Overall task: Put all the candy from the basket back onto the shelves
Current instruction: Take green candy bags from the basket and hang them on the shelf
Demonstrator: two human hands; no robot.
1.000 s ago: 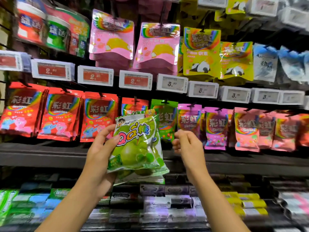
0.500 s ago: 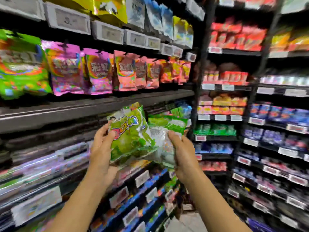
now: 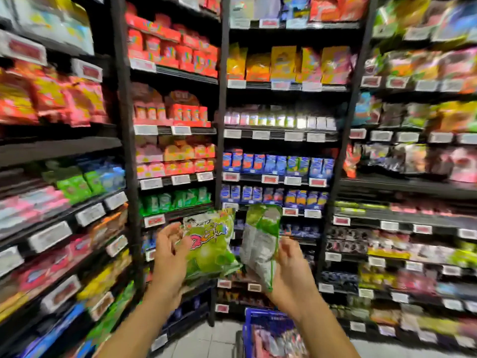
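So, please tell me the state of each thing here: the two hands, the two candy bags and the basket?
left hand: holds green candy bag
green candy bag: front showing, tilted
right hand: holds second bag
second bag: back showing, upright
blue basket: on the floor, packets inside

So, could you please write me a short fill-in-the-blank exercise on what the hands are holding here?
1. The left hand holds a ___ candy bag.
2. The right hand holds a second bag, showing its ___ back.
3. The basket below the hands is ___.

Missing words: green; silver; blue
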